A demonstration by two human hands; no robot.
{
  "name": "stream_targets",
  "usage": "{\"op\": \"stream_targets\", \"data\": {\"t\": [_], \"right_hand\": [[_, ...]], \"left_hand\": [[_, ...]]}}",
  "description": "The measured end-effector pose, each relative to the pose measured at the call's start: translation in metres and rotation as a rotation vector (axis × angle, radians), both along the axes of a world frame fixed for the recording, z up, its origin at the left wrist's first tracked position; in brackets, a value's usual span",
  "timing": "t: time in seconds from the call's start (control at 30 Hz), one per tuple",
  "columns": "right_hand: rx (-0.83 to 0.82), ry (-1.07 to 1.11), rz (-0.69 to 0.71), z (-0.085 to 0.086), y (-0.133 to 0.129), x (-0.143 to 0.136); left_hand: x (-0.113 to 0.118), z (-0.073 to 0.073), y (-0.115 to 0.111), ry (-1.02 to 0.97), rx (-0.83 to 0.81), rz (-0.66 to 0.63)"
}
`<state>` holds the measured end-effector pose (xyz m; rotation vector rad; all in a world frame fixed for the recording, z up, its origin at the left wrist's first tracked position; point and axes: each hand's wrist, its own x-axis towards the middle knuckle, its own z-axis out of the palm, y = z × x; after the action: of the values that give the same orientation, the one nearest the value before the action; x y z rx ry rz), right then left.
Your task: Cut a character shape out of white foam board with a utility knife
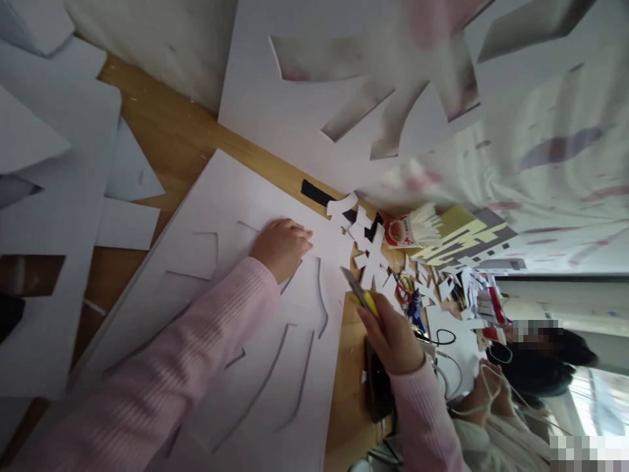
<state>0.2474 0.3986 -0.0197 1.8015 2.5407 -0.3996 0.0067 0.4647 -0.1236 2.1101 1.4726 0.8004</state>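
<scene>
A large white board (275, 387) with several curved and straight cuts lies on the wooden table. My left hand (282, 248) rests on it beside a cut, fingers bent and close together; what they hold, if anything, is hidden. Just right of the board, my right hand (390, 331) is closed around a yellow utility knife (368, 303). The knife's blade sticks out, pointing up and left, apart from my left hand. Small white cut-out pieces (374, 257) lie past the blade.
An upright white board (304, 105) with cut-out openings stands behind. More white sheets (49, 196) cover the left side. A red-and-white cup (399, 233) holds white strips. A dark device (378, 383) lies near my right wrist. Another person (525, 373) sits at the far right, among cables.
</scene>
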Motion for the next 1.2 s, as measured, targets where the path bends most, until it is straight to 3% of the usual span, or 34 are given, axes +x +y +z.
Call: {"op": "stream_targets", "data": {"t": [0.13, 0.2, 0.3, 0.63, 0.93, 1.2], "right_hand": [[0.037, -0.654, 0.359, 0.015, 0.050, -0.027], [0.025, -0.853, 0.432, 0.019, 0.067, -0.039], [-0.008, -0.987, 0.457, 0.020, 0.081, -0.052], [-0.067, -0.956, 0.478, 0.020, 0.089, -0.053], [-0.011, -0.856, 0.482, 0.006, 0.093, -0.042], [-0.056, -0.966, 0.528, 0.005, 0.098, -0.049]], "left_hand": [[-0.002, 0.004, 0.001, 0.034, -0.044, -0.035], [-0.003, 0.005, 0.001, 0.031, -0.056, -0.030], [-0.003, 0.004, 0.002, 0.020, -0.059, -0.019], [-0.003, 0.003, 0.001, 0.009, -0.040, -0.014], [-0.003, 0.001, 0.001, -0.010, -0.021, -0.004], [-0.001, 0.003, -0.001, 0.001, -0.008, -0.005]]}}
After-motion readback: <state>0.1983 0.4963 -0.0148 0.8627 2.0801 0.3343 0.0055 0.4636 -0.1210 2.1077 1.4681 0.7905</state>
